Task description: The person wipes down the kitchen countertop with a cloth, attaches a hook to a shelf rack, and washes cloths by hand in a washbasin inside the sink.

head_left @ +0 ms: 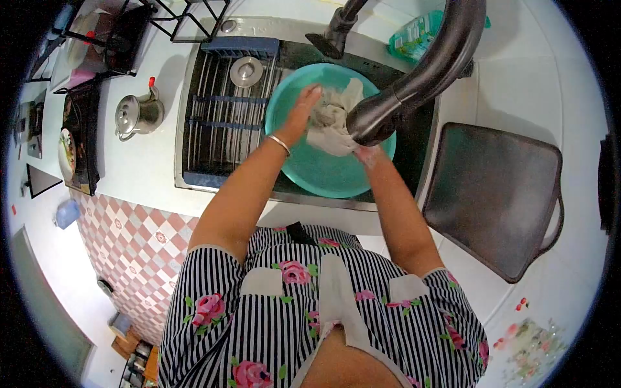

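A wet, pale cloth [333, 123] lies bunched in a round turquoise basin [310, 178] that sits in the sink. My left hand [303, 111] is at the cloth's left side, its fingers stretched out toward the back of the basin. On the other side, my right hand [369, 154] reaches in at the cloth's lower right edge. The black faucet spout [381, 116] covers most of it, so its fingers are hidden. A bracelet [279, 143] circles my left wrist.
Left of the basin is a dish rack [231, 46] holding a small metal strainer [246, 72]. A metal teapot [139, 115] stands on the counter. To the right lies a dark rectangular tray [495, 191]; a green detergent pack [414, 39] stands behind the spout.
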`<state>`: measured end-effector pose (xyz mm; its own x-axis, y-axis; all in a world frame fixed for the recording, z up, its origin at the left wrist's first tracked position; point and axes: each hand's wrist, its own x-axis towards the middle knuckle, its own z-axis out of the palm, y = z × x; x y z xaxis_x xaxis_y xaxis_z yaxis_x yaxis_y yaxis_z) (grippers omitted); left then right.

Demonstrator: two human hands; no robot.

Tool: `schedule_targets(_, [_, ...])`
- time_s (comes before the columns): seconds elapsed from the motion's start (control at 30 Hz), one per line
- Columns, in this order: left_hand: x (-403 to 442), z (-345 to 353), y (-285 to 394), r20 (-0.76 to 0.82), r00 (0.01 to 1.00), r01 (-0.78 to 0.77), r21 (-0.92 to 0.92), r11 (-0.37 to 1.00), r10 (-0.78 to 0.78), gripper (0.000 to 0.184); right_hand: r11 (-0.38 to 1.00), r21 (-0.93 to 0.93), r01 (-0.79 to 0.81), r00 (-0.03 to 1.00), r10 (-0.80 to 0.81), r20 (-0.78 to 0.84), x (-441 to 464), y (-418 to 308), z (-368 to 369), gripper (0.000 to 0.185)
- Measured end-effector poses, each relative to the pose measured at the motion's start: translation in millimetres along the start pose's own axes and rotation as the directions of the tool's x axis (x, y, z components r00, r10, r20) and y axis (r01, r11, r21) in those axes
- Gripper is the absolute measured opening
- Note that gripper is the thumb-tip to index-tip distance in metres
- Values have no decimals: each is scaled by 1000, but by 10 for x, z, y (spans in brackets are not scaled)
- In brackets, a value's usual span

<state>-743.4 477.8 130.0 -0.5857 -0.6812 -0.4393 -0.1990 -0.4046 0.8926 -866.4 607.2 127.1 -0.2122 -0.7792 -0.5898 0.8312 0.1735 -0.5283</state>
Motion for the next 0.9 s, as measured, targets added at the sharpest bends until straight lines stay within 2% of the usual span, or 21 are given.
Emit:
schedule_targets(0.07, [-46,7,140,124,992,-1,-92,996,12,35,996,-72,-44,996,49,80,-2,-123,26,49])
schedule_targets(0.1, [-70,20,192,250,966,-70,22,997,62,34,992,-111,-63,990,76,120,28,-161,36,49])
schedule_targets(0.17, [-19,42,128,291,955,-98,117,988,60,32,958,-281,-54,998,55,-2,215,-180,34,49])
schedule_targets(0.2, [72,64,-11,206,978,-43,100,994,22,32,931,-362,-57,997,36,-64,270,-166,18,49])
schedule_targets(0.23, [101,83,-21,120,993,9,78,997,-18,32,929,-370,8,998,-33,-62,276,-160,21,50])
schedule_targets(0.3, [114,99,-73,-14,977,-211,104,972,214,31,911,-391,130,984,-166,-61,268,-134,14,52])
schedule_targets(0.33, [114,97,-62,-82,941,-316,129,940,328,30,903,-429,-19,982,-64,-177,160,-139,148,53])
schedule_targets(0.37, [113,102,-120,-33,930,-350,220,910,366,30,901,-416,-120,970,17,-243,84,-112,265,51])
schedule_targets(0.43, [-9,187,-257,84,906,-412,393,822,414,29,939,-251,-233,955,172,-243,-17,50,343,49])
schedule_targets(0.47, [-213,312,-196,16,943,-307,437,846,333,30,956,-134,-261,955,236,-177,-36,123,335,48])
schedule_targets(0.5, [-472,456,-59,-59,965,-197,472,859,254,30,967,3,-253,966,253,-56,15,188,283,47])
schedule_targets(0.53, [-699,546,115,20,990,-129,545,829,141,29,959,134,-249,967,238,91,124,246,184,45])
schedule_targets(0.57, [-759,590,121,52,994,-108,588,801,95,28,940,230,-250,957,204,205,198,323,100,44])
schedule_targets(0.6, [-819,634,127,84,995,-91,632,770,50,27,931,270,-244,953,179,243,251,402,8,43])
schedule_targets(0.67, [-759,686,-225,82,989,-145,654,743,121,25,920,333,-206,972,154,175,268,575,-74,41])
schedule_targets(0.77, [-200,334,-326,-214,936,-102,593,799,279,27,927,373,-35,990,84,-115,201,790,23,37])
schedule_targets(0.83, [-231,339,-203,-142,873,-291,616,732,467,31,926,378,10,986,54,-157,175,740,76,36])
schedule_targets(0.9, [-377,454,-153,-88,811,-371,687,625,578,31,930,366,-32,992,73,-99,132,504,131,37])
